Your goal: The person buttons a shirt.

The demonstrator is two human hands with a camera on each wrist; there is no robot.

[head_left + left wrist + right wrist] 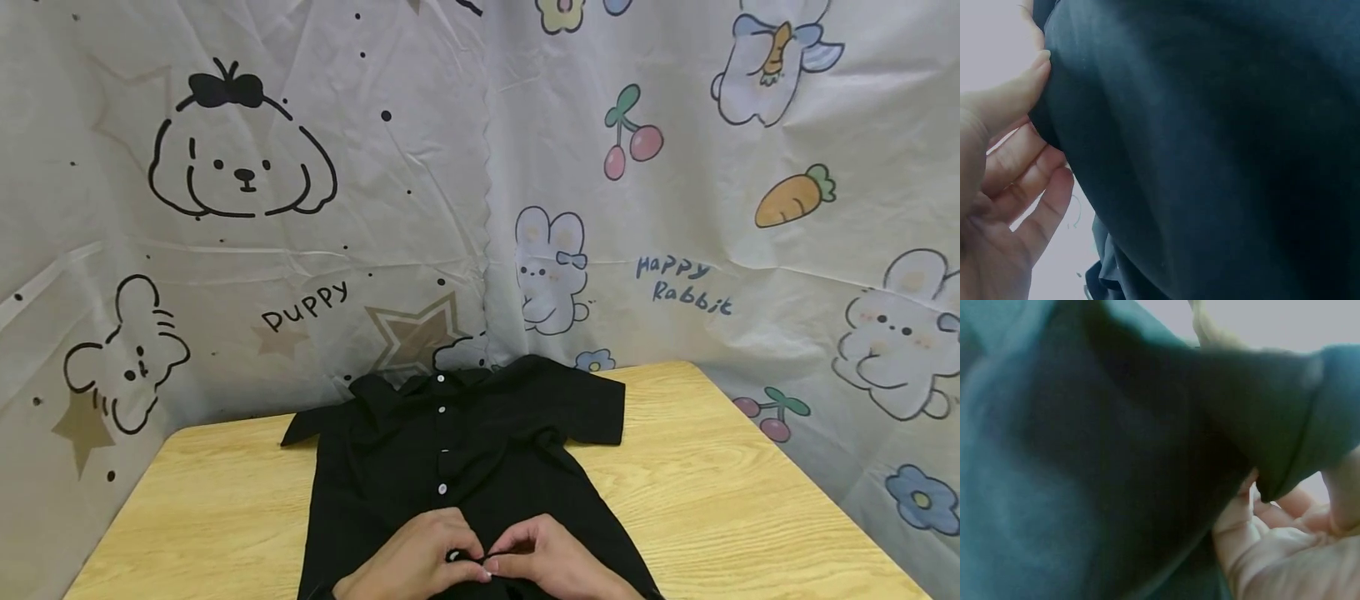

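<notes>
A black short-sleeved shirt point(375, 475) lies face up, its collar at the far end and white buttons point(442, 489) down its front. Low on the front, my left hand point(420, 554) pinches the fabric between thumb and forefinger. Close beside it, my right hand point(558, 558) pinches the same strip of cloth, fingertips almost meeting the left ones. A bit of white shows at the fingertips between the hands. In the left wrist view the thumb point(1029, 81) presses on the dark cloth point(1147, 125). Folded fabric point(1116, 444) covers much of the right wrist view.
Beneath the shirt is a light wood table point(720, 492), its surface showing on both sides. A pale curtain point(420, 183) printed with cartoon animals, fruit and flowers hangs right behind the table and along its sides.
</notes>
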